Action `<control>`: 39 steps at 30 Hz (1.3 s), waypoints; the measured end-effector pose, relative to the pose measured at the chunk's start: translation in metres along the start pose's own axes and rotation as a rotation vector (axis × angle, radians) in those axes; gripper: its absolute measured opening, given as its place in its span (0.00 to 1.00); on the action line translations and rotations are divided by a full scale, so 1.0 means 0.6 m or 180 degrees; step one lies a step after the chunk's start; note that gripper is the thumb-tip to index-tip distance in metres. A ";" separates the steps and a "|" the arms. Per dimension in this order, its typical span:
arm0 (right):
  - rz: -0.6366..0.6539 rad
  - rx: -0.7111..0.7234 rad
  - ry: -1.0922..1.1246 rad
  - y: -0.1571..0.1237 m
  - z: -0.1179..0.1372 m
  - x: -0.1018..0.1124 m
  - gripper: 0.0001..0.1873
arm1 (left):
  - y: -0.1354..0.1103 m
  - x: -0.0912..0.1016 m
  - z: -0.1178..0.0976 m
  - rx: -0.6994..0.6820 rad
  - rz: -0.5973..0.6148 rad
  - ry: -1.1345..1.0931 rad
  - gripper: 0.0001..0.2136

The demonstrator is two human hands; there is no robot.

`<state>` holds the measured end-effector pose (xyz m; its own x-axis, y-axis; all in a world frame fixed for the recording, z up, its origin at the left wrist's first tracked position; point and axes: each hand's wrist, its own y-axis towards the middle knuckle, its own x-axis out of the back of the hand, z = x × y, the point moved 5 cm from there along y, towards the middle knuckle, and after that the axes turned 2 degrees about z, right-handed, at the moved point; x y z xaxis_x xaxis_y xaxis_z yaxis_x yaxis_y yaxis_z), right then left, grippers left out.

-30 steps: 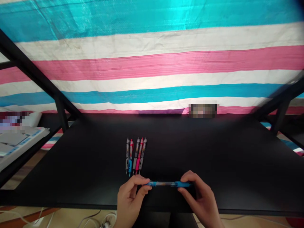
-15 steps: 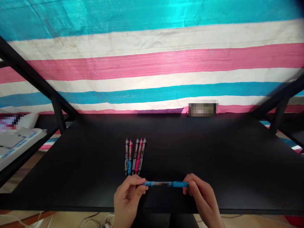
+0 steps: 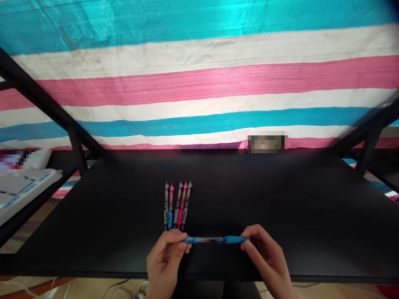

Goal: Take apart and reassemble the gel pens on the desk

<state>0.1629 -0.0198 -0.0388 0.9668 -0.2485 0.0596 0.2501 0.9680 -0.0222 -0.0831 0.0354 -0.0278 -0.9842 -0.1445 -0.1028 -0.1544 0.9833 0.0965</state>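
Observation:
A blue pen (image 3: 209,240) with a clear middle barrel lies level between my two hands, above the front part of the black table (image 3: 280,199). My left hand (image 3: 168,253) pinches its left end between thumb and fingers. At the other end, the thumb and fingers of my right hand (image 3: 264,253) close on the blue grip. Just beyond my left hand, several pens lie side by side: grey ones (image 3: 166,205), a pen with a red top and blue grip (image 3: 171,206), and a pink one (image 3: 182,205). Their lower tips sit close to my left fingers.
A striped tarp (image 3: 199,83) hangs behind the table. Black frame bars (image 3: 46,95) slant down at both sides. A blurred-out box (image 3: 267,143) stands at the back edge. To the left is a white device (image 3: 28,187); cables (image 3: 118,286) run on the floor.
My left hand and the pen have shifted slightly left. The right hand's fingers have moved a little on the grip, with the thumb lower and further left. The row of pens is unmoved.

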 end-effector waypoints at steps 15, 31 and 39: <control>-0.0050 0.0081 0.0000 0.004 -0.006 0.003 0.19 | -0.003 -0.003 -0.002 0.0014 -0.0010 -0.0027 0.10; -0.0634 0.0698 0.1687 0.015 -0.018 0.037 0.05 | 0.015 0.010 -0.012 -0.0372 -0.0433 -0.0550 0.10; -0.0704 0.0673 0.1550 0.010 -0.013 0.034 0.06 | 0.015 0.009 -0.013 -0.0311 -0.0376 -0.0560 0.10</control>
<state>0.1847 -0.0196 -0.0452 0.8177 -0.3855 -0.4275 0.4817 0.8648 0.1415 -0.0906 0.0424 -0.0195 -0.9296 -0.2281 -0.2894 -0.2839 0.9441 0.1679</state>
